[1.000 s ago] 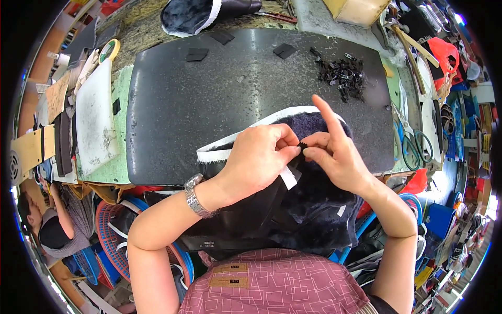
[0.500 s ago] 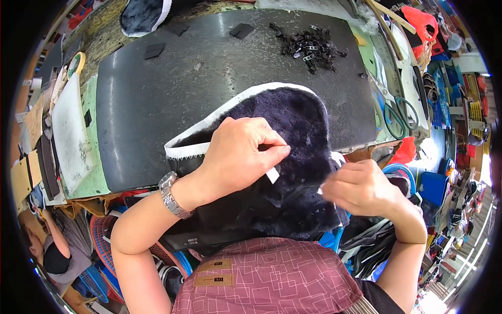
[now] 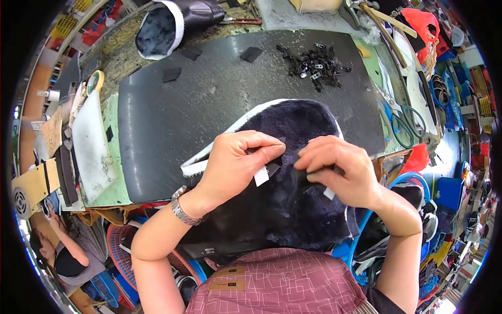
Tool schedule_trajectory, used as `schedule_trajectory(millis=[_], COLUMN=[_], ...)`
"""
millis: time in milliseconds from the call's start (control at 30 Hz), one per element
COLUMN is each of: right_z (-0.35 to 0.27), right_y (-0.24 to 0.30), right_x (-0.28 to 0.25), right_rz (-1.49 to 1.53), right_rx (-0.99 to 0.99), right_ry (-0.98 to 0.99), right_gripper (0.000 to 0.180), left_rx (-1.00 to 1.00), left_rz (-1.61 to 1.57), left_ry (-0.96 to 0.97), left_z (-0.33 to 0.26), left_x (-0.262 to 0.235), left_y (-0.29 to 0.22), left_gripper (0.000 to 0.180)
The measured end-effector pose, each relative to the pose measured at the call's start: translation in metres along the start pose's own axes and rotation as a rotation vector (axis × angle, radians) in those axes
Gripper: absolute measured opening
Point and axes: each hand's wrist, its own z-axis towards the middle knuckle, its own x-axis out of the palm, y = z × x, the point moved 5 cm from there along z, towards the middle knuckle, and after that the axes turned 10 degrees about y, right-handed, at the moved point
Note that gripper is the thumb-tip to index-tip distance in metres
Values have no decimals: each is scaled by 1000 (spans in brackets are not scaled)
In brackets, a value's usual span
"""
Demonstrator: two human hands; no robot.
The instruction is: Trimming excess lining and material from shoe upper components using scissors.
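A black leather boot shaft with dark blue plush lining (image 3: 298,118) and a white edge strip lies spread from the table edge over my lap. Over its middle, my left hand (image 3: 238,162) is closed, thumb against forefinger; whatever is pinched there is too small to name. A white tab (image 3: 261,177) and a small dark patch (image 3: 274,166) show just below those fingers. To its right my right hand (image 3: 342,170) hovers above the lining, fingers curled, with a gap between thumb and fingertips. Beneath its thumb a white scrap (image 3: 329,193) shows; whether the hand touches it, I cannot tell.
Black zipper sliders (image 3: 316,65) lie heaped on the dark mat (image 3: 157,125), with several dark patches (image 3: 251,54). A second black boot (image 3: 201,13) stands at the back. Green-handled scissors (image 3: 405,125) lie at right. Baskets (image 3: 119,243) flank my lap. Another person (image 3: 70,259) sits at left.
My right hand has moved left and up, closer to the left hand, and its fingers have parted. My left hand keeps its pinch. The whole view has shifted, showing more of the boot behind.
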Motion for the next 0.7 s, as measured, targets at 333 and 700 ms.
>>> schedule_trajectory(millis=[333,700], right_z=[26,35], right_y=[0,8], right_x=[10,9], right_rz=[259,134], right_rx=[183,183], right_ry=[-21,20], right_gripper=[52,59], left_rx=[-102,-108], left_rz=[-536,-530], left_ry=[-17,-14], left_z=[-6,-8], left_x=[-16,-14], left_y=[-7,-11], left_gripper=[12,13])
